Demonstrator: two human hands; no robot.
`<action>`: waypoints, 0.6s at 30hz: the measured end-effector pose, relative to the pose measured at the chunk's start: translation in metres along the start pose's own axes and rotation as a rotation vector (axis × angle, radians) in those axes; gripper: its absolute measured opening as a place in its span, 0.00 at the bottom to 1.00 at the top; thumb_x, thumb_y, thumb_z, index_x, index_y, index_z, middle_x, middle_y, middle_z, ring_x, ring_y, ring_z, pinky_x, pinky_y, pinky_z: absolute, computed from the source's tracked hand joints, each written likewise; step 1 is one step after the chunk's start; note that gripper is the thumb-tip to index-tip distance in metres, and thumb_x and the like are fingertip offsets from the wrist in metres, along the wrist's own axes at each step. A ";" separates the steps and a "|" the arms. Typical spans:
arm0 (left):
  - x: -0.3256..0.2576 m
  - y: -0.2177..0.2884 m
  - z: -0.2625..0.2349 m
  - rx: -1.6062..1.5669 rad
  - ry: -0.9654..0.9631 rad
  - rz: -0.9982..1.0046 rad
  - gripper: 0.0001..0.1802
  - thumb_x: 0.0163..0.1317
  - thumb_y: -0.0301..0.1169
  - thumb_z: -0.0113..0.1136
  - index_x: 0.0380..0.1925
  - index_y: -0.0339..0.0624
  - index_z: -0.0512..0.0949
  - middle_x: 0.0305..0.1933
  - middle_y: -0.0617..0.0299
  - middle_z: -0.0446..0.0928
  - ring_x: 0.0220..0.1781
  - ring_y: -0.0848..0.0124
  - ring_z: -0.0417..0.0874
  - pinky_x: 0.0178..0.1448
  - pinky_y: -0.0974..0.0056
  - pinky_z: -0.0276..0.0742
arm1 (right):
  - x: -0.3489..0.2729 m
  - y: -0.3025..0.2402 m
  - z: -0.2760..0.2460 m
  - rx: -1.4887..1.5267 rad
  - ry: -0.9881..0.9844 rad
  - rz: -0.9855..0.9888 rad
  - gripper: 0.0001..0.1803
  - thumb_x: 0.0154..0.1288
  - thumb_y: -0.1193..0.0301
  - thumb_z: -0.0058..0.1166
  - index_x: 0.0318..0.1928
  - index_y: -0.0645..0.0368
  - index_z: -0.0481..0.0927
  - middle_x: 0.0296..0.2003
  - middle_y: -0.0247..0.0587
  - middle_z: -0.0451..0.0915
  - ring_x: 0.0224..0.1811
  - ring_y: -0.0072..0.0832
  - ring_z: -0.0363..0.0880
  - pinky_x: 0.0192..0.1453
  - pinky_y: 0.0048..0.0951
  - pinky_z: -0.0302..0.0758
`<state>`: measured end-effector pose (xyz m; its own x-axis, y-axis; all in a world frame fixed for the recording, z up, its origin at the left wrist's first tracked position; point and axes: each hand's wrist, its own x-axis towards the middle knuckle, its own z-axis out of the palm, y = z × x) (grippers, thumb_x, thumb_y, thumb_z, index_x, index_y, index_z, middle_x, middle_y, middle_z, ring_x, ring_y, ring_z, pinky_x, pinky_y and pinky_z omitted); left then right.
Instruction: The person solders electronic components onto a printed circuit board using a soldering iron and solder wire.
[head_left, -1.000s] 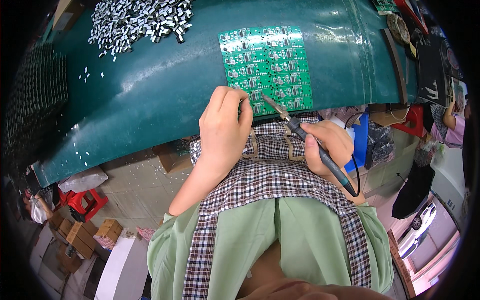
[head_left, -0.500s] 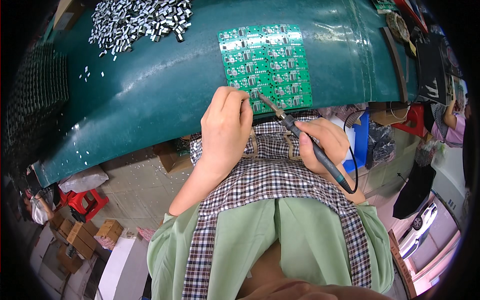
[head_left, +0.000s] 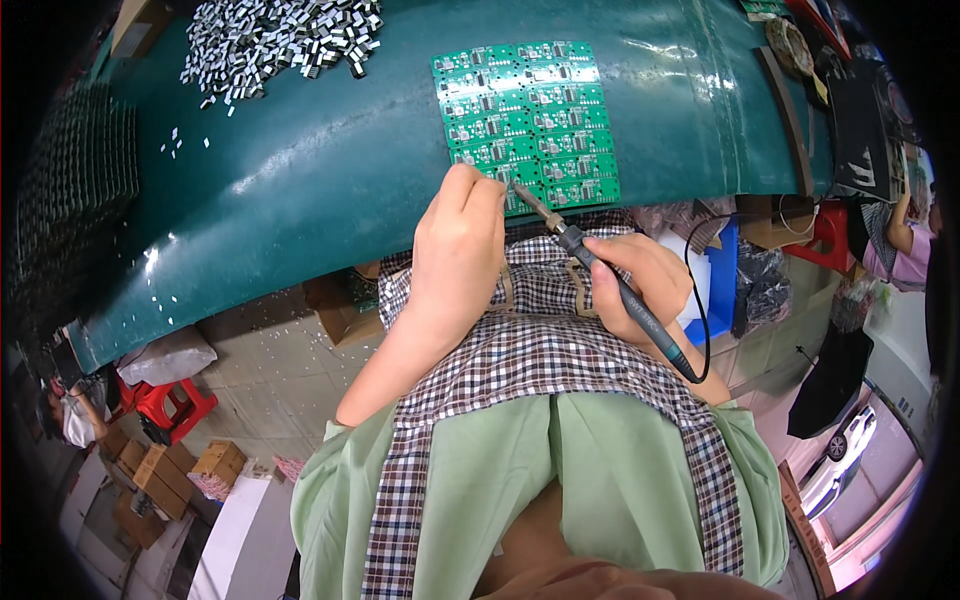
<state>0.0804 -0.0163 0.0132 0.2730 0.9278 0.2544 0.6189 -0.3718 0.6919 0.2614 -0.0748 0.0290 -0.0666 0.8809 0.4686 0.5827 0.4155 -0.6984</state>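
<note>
Soldering iron [head_left: 637, 311] diagonal, tip [head_left: 524, 194] upper-left

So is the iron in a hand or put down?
In hand: the right hand grips the iron by its dark handle, tip toward the green panel. Whether it's switched on, I cannot tell.

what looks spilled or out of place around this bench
Tiny white bits litter the floor below the green bench at left, and a few pale pieces lie apart from the heap on top; being strewn loose, they look spilled.
</note>
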 end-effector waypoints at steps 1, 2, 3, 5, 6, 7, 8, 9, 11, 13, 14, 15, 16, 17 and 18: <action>-0.001 0.001 0.000 -0.002 0.009 0.000 0.05 0.54 0.19 0.61 0.31 0.35 0.76 0.33 0.56 0.74 0.29 0.59 0.78 0.32 0.61 0.74 | -0.001 0.000 0.000 -0.015 -0.011 0.001 0.09 0.49 0.78 0.60 0.33 0.66 0.82 0.23 0.44 0.80 0.22 0.34 0.80 0.25 0.28 0.75; -0.002 0.002 0.000 0.031 0.016 0.008 0.04 0.54 0.19 0.61 0.31 0.35 0.77 0.32 0.56 0.74 0.30 0.59 0.79 0.33 0.61 0.74 | -0.001 -0.001 -0.001 -0.030 -0.006 -0.010 0.09 0.48 0.78 0.60 0.33 0.65 0.82 0.23 0.44 0.80 0.21 0.34 0.80 0.25 0.28 0.75; -0.002 0.003 0.000 0.064 0.024 0.015 0.04 0.54 0.20 0.62 0.30 0.35 0.77 0.32 0.56 0.74 0.30 0.59 0.79 0.33 0.61 0.74 | -0.002 -0.002 -0.001 -0.045 -0.001 -0.020 0.09 0.48 0.78 0.60 0.33 0.65 0.82 0.23 0.44 0.80 0.21 0.34 0.80 0.25 0.28 0.75; -0.006 0.005 -0.004 0.096 0.017 -0.016 0.04 0.54 0.20 0.62 0.30 0.35 0.77 0.32 0.57 0.74 0.31 0.60 0.79 0.33 0.62 0.74 | -0.003 -0.003 -0.004 -0.053 0.006 -0.022 0.09 0.48 0.78 0.59 0.33 0.65 0.82 0.23 0.44 0.80 0.21 0.34 0.80 0.25 0.28 0.75; -0.008 0.006 -0.005 0.129 0.011 -0.047 0.04 0.54 0.21 0.62 0.30 0.36 0.77 0.32 0.57 0.74 0.31 0.60 0.79 0.33 0.62 0.74 | -0.003 -0.004 -0.005 -0.050 0.025 -0.024 0.09 0.47 0.78 0.59 0.33 0.65 0.82 0.23 0.44 0.80 0.21 0.34 0.80 0.25 0.28 0.75; -0.008 0.005 -0.006 0.130 0.013 -0.047 0.04 0.54 0.21 0.62 0.30 0.36 0.77 0.32 0.57 0.74 0.31 0.60 0.79 0.33 0.62 0.74 | -0.003 -0.005 -0.005 -0.059 0.014 -0.026 0.09 0.47 0.78 0.59 0.33 0.65 0.82 0.23 0.44 0.80 0.21 0.34 0.80 0.25 0.28 0.75; -0.008 0.004 -0.006 0.088 0.034 -0.048 0.05 0.54 0.21 0.63 0.30 0.36 0.77 0.32 0.57 0.75 0.31 0.61 0.79 0.33 0.62 0.74 | -0.003 -0.005 -0.005 -0.061 0.012 -0.014 0.09 0.47 0.78 0.59 0.33 0.65 0.82 0.23 0.43 0.80 0.21 0.34 0.80 0.24 0.28 0.75; -0.008 0.004 -0.006 0.046 0.056 -0.048 0.05 0.53 0.21 0.63 0.30 0.36 0.77 0.32 0.57 0.75 0.30 0.62 0.78 0.32 0.63 0.73 | -0.003 -0.005 -0.006 -0.053 0.021 -0.003 0.09 0.47 0.78 0.58 0.33 0.65 0.82 0.23 0.43 0.80 0.21 0.34 0.80 0.24 0.28 0.74; -0.010 0.004 -0.007 0.036 0.028 -0.086 0.06 0.53 0.20 0.63 0.31 0.36 0.76 0.32 0.58 0.76 0.30 0.62 0.78 0.32 0.63 0.73 | -0.003 -0.005 -0.005 -0.058 0.015 -0.016 0.09 0.47 0.78 0.58 0.32 0.65 0.82 0.23 0.43 0.80 0.21 0.34 0.80 0.24 0.28 0.74; -0.012 0.003 -0.007 0.027 0.000 -0.125 0.06 0.53 0.19 0.63 0.31 0.36 0.76 0.33 0.58 0.76 0.29 0.63 0.78 0.31 0.64 0.73 | -0.003 -0.005 -0.006 -0.051 0.020 -0.029 0.08 0.47 0.78 0.58 0.32 0.65 0.82 0.23 0.43 0.80 0.21 0.34 0.80 0.24 0.28 0.74; -0.013 0.002 -0.007 0.005 0.026 -0.081 0.07 0.52 0.19 0.62 0.31 0.36 0.76 0.33 0.58 0.76 0.29 0.63 0.78 0.31 0.64 0.73 | -0.004 -0.006 -0.007 -0.048 0.009 -0.035 0.08 0.47 0.78 0.58 0.31 0.64 0.82 0.23 0.43 0.80 0.21 0.34 0.80 0.24 0.28 0.74; -0.013 0.002 -0.007 -0.016 0.054 -0.036 0.08 0.52 0.18 0.61 0.32 0.36 0.75 0.33 0.58 0.76 0.30 0.63 0.78 0.31 0.64 0.72 | -0.004 -0.006 -0.008 -0.032 0.010 -0.039 0.08 0.47 0.78 0.57 0.31 0.64 0.81 0.22 0.43 0.80 0.21 0.33 0.80 0.24 0.28 0.74; -0.014 0.002 -0.006 -0.016 0.054 -0.037 0.08 0.52 0.18 0.61 0.32 0.36 0.75 0.33 0.58 0.76 0.30 0.63 0.78 0.31 0.64 0.72 | -0.004 -0.006 -0.007 -0.046 -0.001 -0.041 0.08 0.47 0.78 0.57 0.31 0.64 0.81 0.22 0.43 0.80 0.21 0.33 0.80 0.24 0.28 0.74; -0.015 0.002 -0.006 -0.024 0.039 -0.053 0.07 0.52 0.17 0.61 0.32 0.36 0.75 0.34 0.57 0.76 0.30 0.63 0.78 0.31 0.63 0.73 | -0.004 -0.006 -0.006 -0.045 0.003 -0.050 0.07 0.47 0.78 0.57 0.31 0.64 0.81 0.22 0.42 0.80 0.21 0.33 0.80 0.24 0.28 0.74; -0.015 0.002 -0.005 -0.032 0.024 -0.069 0.07 0.52 0.17 0.60 0.32 0.35 0.75 0.34 0.57 0.75 0.31 0.63 0.78 0.31 0.63 0.73 | -0.004 -0.005 -0.006 -0.035 0.016 -0.057 0.07 0.47 0.78 0.57 0.31 0.64 0.81 0.22 0.42 0.80 0.21 0.32 0.80 0.23 0.28 0.74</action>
<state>0.0738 -0.0310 0.0147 0.2128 0.9517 0.2212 0.6114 -0.3063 0.7296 0.2634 -0.0819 0.0337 -0.0876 0.8522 0.5158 0.6067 0.4563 -0.6509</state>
